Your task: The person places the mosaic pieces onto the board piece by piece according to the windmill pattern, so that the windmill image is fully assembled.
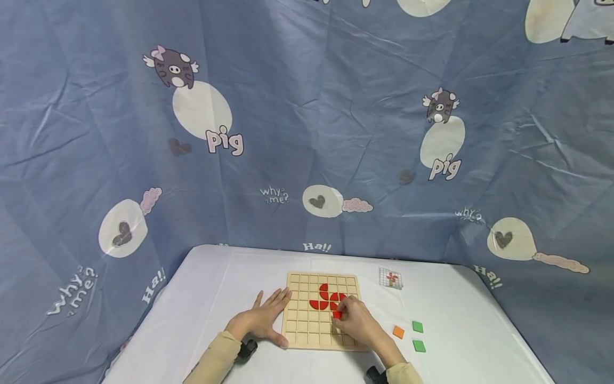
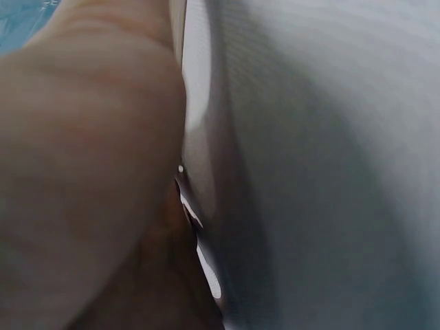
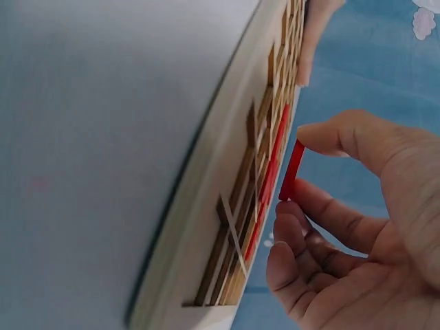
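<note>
A wooden grid board [image 1: 299, 324] lies on the white table, with several red tiles [image 1: 324, 295] set in its squares as a pinwheel shape. My right hand [image 1: 356, 319] pinches a red tile [image 3: 293, 169] between thumb and fingers, close over the board. The right wrist view shows this tile edge-on, just above the grid. At the board's left edge my left hand [image 1: 261, 321] rests with fingers spread, fingertips and thumb at the rim. Mostly blurred skin of the left hand [image 2: 82, 158] and white cloth fill the left wrist view.
Right of the board lie an orange tile [image 1: 398, 332] and two green tiles [image 1: 418, 326]. Farther back on that side is a small pattern card [image 1: 390, 278] printed with a grid and a red pinwheel. A blue patterned curtain [image 1: 288, 106] surrounds the table.
</note>
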The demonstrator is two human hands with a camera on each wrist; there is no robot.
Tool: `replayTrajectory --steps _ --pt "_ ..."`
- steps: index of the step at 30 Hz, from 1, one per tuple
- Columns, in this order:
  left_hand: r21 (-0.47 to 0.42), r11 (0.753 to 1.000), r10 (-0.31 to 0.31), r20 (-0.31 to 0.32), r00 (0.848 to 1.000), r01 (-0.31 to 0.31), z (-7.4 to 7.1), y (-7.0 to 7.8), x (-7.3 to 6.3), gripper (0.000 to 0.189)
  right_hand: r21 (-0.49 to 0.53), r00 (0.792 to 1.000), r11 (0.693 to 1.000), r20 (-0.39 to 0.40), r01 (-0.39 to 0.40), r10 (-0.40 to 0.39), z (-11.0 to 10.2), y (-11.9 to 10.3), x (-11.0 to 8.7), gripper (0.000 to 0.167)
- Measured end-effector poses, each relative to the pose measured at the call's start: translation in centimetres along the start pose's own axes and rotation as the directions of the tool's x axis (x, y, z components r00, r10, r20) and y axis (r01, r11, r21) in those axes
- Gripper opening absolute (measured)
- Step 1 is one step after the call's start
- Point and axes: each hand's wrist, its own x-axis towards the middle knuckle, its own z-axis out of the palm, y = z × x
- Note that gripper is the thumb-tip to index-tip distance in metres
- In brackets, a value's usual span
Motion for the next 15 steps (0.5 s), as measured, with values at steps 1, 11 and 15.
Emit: replayTrajectory --steps 1,11,15 --pt "0.0 1.0 -0.001 0.001 1.0 0.001 0.01 0.0 0.01 0.13 0.001 1.0 1.0 -0.001 0.003 -0.003 0.13 0.01 -0.01 0.021" --pt "0.005 1.0 -0.002 0.006 1.0 0.002 0.08 0.01 0.02 0.131 -0.009 1.0 1.0 -0.006 0.016 -0.016 0.9 0.24 -0.01 0.018" --pt "0.009 1.0 -0.004 0.003 1.0 0.004 0.05 0.01 0.05 0.131 -0.01 1.0 1.0 -0.012 0.02 -0.02 0.9 0.32 0.14 0.018"
